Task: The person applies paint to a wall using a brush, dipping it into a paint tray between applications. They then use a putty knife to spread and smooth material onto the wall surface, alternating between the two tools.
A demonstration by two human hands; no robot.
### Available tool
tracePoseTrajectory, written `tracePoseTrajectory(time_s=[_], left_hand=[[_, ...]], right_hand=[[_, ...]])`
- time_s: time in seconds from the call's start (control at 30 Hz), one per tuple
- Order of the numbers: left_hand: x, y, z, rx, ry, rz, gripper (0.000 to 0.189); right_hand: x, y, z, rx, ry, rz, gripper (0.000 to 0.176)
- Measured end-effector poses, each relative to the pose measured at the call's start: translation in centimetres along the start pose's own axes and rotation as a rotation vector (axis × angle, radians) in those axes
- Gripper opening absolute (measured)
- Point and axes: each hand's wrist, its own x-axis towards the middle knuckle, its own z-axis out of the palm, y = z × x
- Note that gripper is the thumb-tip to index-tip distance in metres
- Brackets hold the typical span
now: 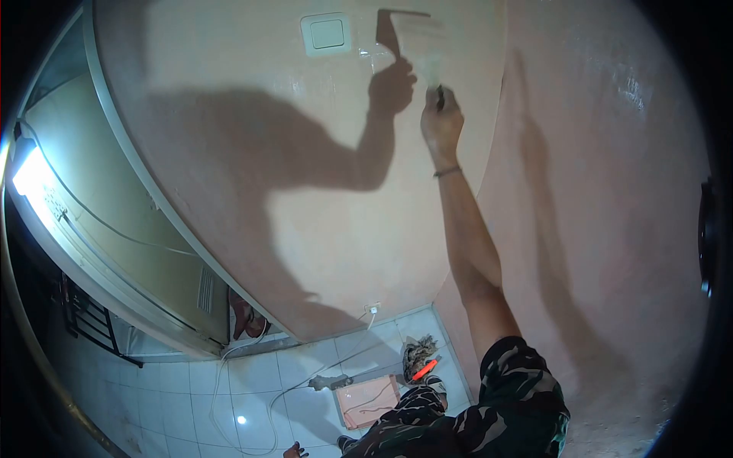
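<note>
Raised against the pinkish wall (328, 237), my right hand (443, 122) is closed around the dark handle of a putty knife (440, 98). Its blade is blurred and blends with the wall, but the shadow to the left shows a wide, flat head. Beside the tool, left of it, is a white light switch (327, 34), with small shiny white patches on the wall below. Of my left hand (294, 452), only some fingers show at the bottom edge, apart and low over the floor; I see nothing held in them.
A pink tray (368, 401) lies on the white tiles by my feet, near a crumpled rag (418, 357) and an orange-handled tool (424, 370). A cable runs from the wall socket (372, 308) across the floor. At left are a doorway and a bright lamp (30, 172).
</note>
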Motion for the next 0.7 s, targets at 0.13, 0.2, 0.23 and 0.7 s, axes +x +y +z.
tracePoseTrajectory(time_s=[0.13,0.2,0.23,0.7], left_hand=[[0.4,0.5,0.6,0.053,-0.018,0.066,0.062],[0.9,0.6,1.1,0.057,-0.029,0.055,0.062],[1.2,0.6,1.4,0.061,-0.038,0.046,0.062],[3.5,1.1,2.3,0.08,-0.07,0.013,0.059]], right_hand=[[5.6,0.4,0.9,-0.077,-0.03,-0.04,0.027],[5.1,1.5,1.1,-0.092,-0.019,-0.063,0.027],[4.4,2.5,1.2,-0.106,-0.006,-0.083,0.027],[6.4,3.3,-4.0,-0.109,-0.001,-0.052,0.026]])
